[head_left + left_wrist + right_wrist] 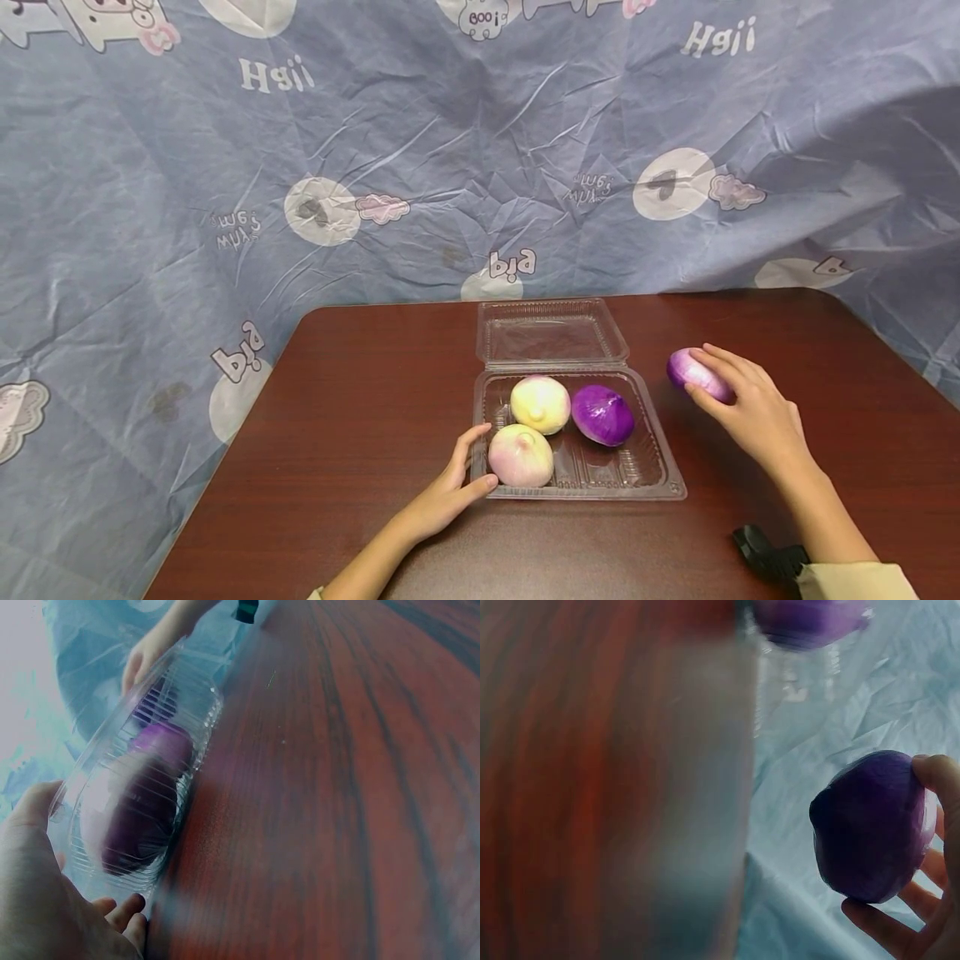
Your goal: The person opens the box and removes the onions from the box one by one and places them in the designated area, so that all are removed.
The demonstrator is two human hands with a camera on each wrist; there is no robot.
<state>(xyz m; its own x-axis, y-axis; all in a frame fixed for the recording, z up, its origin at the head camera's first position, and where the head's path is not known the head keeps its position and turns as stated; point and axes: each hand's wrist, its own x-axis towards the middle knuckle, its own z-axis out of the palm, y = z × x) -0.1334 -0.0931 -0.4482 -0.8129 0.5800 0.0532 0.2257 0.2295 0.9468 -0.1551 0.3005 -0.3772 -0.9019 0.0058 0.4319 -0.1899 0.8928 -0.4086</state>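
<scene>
A hinged clear plastic container lies on the table with its lid folded back. Inside it sit two pale yellow-pink onions, one at the back and one near the front left corner, and a deep purple onion to their right. My left hand rests at the container's left front corner, thumb and a finger touching the rim, the other fingers partly hidden. Off the container's right side, my right hand grips a purple-and-white onion between thumb and fingers; the right wrist view shows its dark purple side.
The dark reddish-brown wooden table extends on both sides of the container. A wrinkled blue printed cloth hangs behind it. A black strap-like device is by my right wrist.
</scene>
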